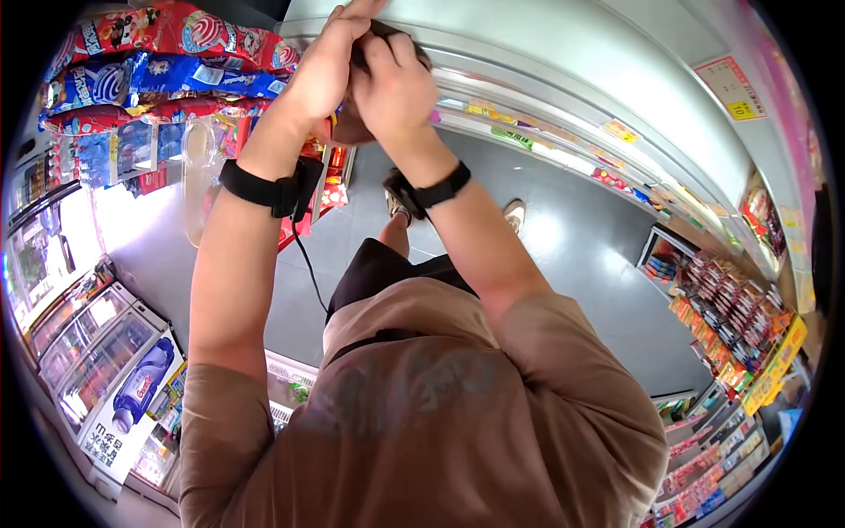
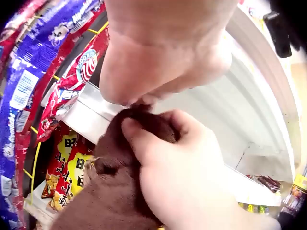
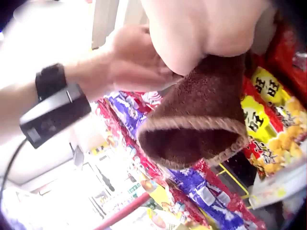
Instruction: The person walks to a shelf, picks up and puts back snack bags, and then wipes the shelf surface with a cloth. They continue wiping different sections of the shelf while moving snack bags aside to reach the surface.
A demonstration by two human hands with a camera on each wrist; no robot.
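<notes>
Both hands meet at a brown knitted cloth piece [image 1: 352,128] at the top of the head view. The right hand [image 1: 398,92] grips it; in the left wrist view its thumb presses on the brown fabric [image 2: 108,199]. Against the cloth's upper end, the left hand [image 2: 163,52] seems to pinch a small bit, its fingertips partly hidden. The right wrist view shows the cloth [image 3: 206,96] hanging below the right hand [image 3: 206,28] as a wide tube with a lighter brown rim, and the left hand [image 3: 134,62] beside it.
Red and blue snack bags [image 1: 202,79] hang at the upper left. A white shelf unit [image 1: 563,70] runs along the top and right. Yellow-red snack packs [image 2: 69,167] lie beside the cloth. Packed snack racks [image 1: 731,308] stand right, glass-doored cabinets [image 1: 97,343] left.
</notes>
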